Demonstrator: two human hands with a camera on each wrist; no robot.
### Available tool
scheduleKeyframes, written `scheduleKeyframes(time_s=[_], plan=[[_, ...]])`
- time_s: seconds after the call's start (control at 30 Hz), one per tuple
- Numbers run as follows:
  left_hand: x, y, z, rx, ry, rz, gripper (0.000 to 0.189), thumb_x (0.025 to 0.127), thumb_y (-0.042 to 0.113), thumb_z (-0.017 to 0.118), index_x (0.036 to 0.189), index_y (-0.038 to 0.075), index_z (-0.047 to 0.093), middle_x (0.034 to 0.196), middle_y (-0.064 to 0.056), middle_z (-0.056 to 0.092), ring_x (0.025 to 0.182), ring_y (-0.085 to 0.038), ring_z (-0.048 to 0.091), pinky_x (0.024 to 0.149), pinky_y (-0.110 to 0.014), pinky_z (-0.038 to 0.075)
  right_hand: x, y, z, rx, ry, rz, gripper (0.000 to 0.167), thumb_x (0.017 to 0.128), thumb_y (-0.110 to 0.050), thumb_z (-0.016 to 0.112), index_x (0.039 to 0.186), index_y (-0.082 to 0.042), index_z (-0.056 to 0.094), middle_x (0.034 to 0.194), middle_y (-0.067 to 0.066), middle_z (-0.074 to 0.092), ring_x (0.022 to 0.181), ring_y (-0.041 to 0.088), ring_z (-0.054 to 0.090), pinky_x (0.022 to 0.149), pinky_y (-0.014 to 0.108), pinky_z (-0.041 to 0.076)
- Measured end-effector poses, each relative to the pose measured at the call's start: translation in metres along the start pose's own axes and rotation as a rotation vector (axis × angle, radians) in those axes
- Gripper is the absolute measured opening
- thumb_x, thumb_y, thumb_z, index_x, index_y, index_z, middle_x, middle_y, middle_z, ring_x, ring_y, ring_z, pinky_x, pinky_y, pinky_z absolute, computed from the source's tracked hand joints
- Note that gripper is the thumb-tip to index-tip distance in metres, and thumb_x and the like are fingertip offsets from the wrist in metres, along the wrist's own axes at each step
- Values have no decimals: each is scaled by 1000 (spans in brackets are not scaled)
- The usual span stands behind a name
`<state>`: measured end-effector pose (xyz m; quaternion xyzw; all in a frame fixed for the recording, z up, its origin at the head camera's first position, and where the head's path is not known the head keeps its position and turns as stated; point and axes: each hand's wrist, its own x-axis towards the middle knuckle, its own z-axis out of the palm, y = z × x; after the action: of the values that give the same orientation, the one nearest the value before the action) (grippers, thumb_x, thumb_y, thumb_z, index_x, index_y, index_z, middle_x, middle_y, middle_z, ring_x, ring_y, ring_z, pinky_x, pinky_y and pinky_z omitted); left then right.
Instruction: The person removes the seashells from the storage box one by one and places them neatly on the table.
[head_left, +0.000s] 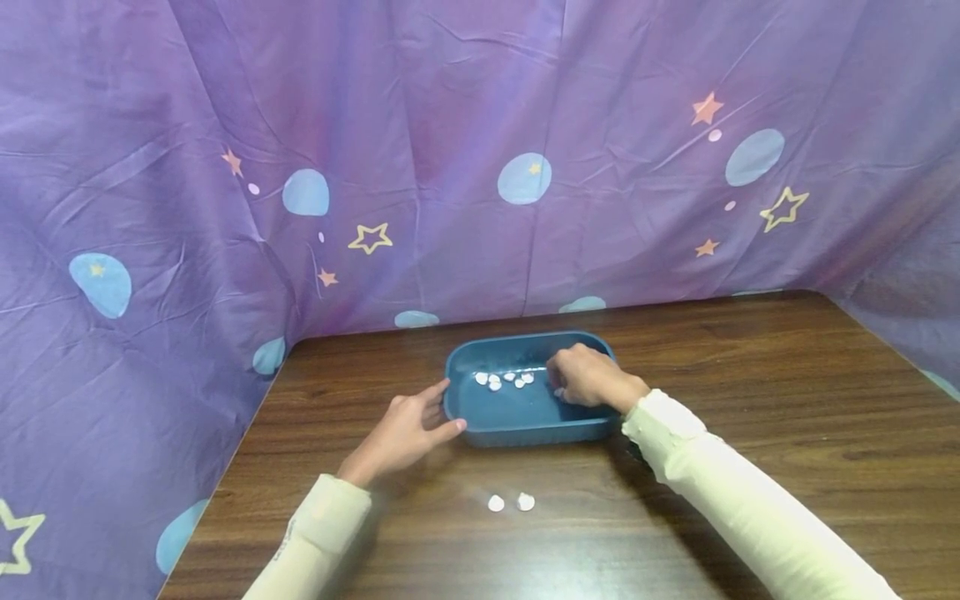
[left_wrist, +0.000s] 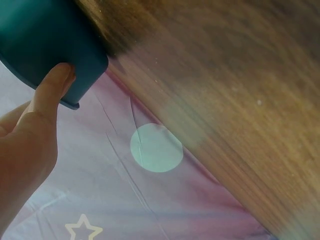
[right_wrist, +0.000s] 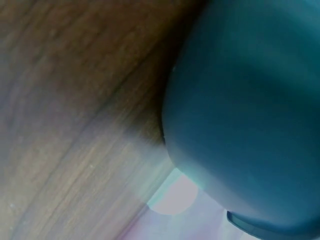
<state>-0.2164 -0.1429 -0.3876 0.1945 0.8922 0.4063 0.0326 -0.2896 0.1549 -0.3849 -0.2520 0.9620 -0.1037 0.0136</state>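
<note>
A blue-green rectangular tub (head_left: 525,436) with rounded corners stands on the wooden table. Toward its back lie several small white roundish pieces (head_left: 494,381). My right hand (head_left: 585,375) reaches over the right side into the tub, fingers bent down toward its floor. A bit of white shows at those fingertips, pinched there and mostly hidden by the hand. At the tub's left end is my left hand (head_left: 405,432), thumb and fingers spread, with the fingertips touching the wall. Two more white pieces, a left one (head_left: 496,503) and a right one (head_left: 526,502), lie on the table in front.
The brown wooden table (head_left: 750,400) runs out to both sides of the tub. Behind and beside it hangs a purple curtain (head_left: 450,125) with stars and blue spots. In the right wrist view the tub's outer wall (right_wrist: 245,120) fills the right side.
</note>
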Motion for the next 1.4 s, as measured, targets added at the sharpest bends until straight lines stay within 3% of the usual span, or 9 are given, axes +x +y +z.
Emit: scheduleKeyframes(time_s=[0.53,0.97,1.4], plan=[[0,0,1,-13,5,-4,76,92,24,73,150,-9,36,135,-28,60,124,-33,65,106,-41,54,-9,-3,-6,47,54,-86,11,74,-4,74,74,-15,70,66,-5,64,64,10,58,56,25,50],[-1,0,0,-1,3,12,75,92,25,73,149,-9,37,133,-27,61,123,-33,66,106,-42,54,-15,-7,-10,107,59,-137,13,74,-5,76,75,-16,70,70,-7,69,69,8,61,64,27,54],[-1,1,0,-7,-1,4,75,93,25,72,150,-8,37,135,-27,60,123,-33,65,105,-41,54,-27,-19,-24,129,58,-174,19,70,-3,76,76,-20,70,72,-9,70,76,18,68,68,28,55]])
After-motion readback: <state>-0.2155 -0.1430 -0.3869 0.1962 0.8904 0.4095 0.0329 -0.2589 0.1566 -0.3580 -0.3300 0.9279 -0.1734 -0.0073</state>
